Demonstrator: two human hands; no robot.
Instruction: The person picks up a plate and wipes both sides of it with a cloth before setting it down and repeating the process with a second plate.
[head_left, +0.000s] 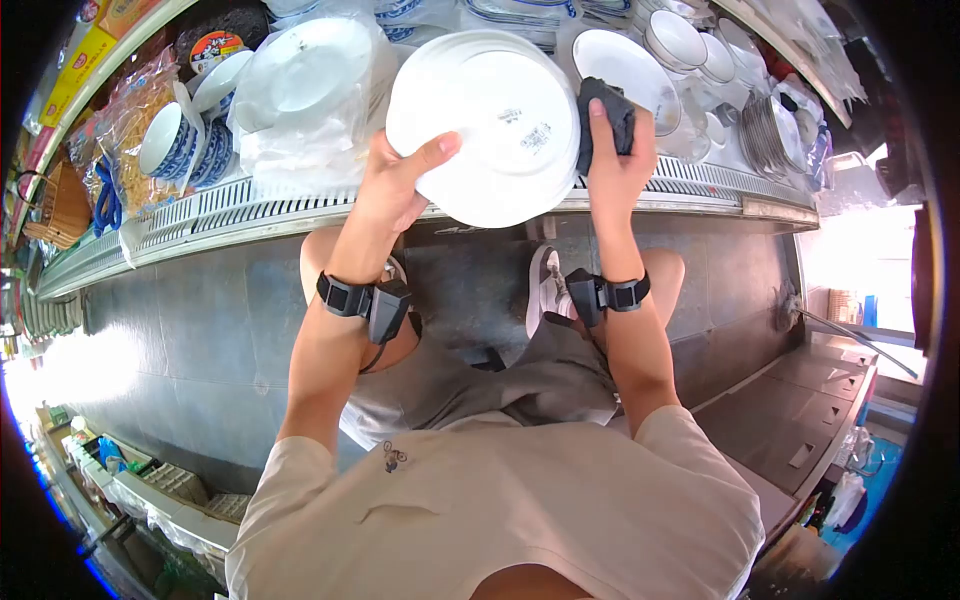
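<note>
My left hand (398, 175) grips the left rim of a white bowl (485, 125), held upside down so its underside with a small printed mark faces me. Thumb lies across the base. My right hand (615, 155) presses a dark grey cloth (605, 120) against the bowl's right edge. Both wrists wear black bands with small devices. The bowl hangs just above the front edge of a shelf (250, 215) of crockery.
On the shelf sit plastic-wrapped white plates (310, 85), blue-patterned bowls (175, 145), stacked white bowls (680, 45) and a stack of metal plates (775, 135). Packaged goods (125, 130) lie at left. Below is a grey tiled floor (200, 330); a steel counter (810, 400) stands at right.
</note>
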